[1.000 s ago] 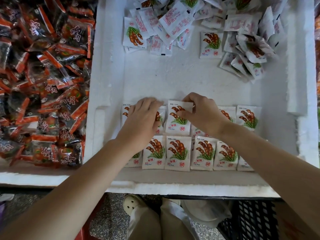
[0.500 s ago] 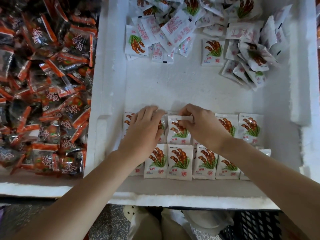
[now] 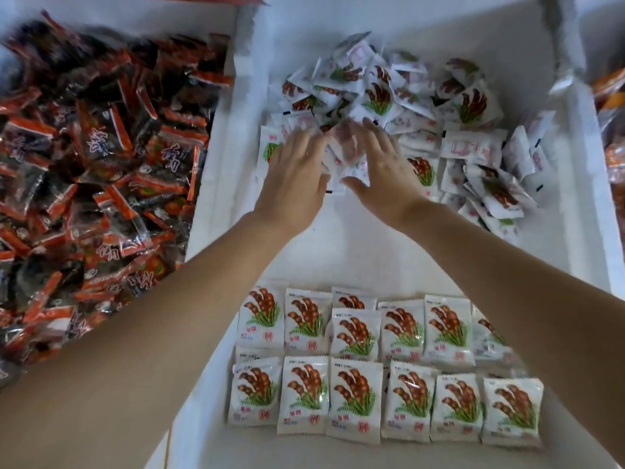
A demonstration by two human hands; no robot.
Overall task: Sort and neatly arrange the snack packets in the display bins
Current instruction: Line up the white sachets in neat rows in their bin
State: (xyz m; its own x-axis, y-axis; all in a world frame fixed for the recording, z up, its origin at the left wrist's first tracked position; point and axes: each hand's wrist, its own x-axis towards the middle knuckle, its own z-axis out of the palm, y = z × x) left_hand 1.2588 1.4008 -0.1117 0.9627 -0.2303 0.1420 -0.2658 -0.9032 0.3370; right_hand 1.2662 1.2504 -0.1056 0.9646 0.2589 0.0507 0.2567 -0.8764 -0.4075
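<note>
Glossy plastic white packets [image 3: 354, 399] lie in a matt, rough white foam bin [image 3: 236, 106]; the red-black wrappers [image 3: 101, 157] look shiny.

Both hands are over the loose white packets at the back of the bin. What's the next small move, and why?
Probably gather a few packets from the near edge of the loose pile and draw them back to the neat rows. The left hand and right hand are open over that pile, and bare bin floor lies behind the rows.
</note>
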